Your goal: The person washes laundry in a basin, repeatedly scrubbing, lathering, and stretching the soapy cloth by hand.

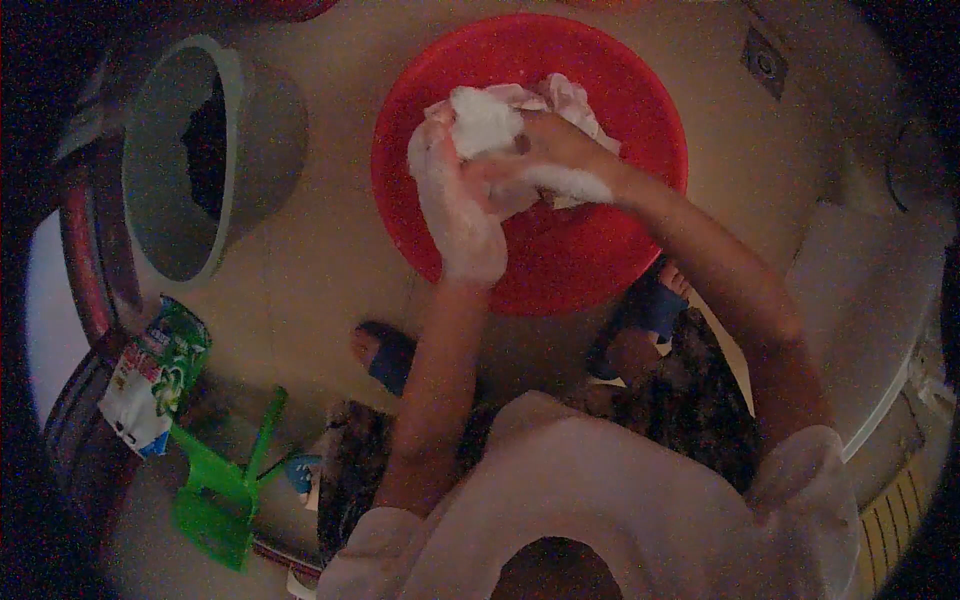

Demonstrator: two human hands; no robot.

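Observation:
A wet, whitish cloth (575, 105) is bunched up over the wide red basin (650, 215), with thick white foam on it. My left hand (450, 205) is coated in suds to the wrist and closes on the cloth from the left side. Coming in from the right, my right hand (560, 150) presses its fingers around the same cloth, foam along its thumb side and wrist. The two hands meet over the basin's middle. Foam and the hands hide parts of the fingers and of the cloth.
A grey-green bucket (265, 150) with dark stuff inside stands left of the basin. Nearer are a green-and-white packet (160, 375) and a bright green plastic item (215, 500). My blue sandals (395, 360) flank the basin's near side. A floor drain (765, 65) lies far right.

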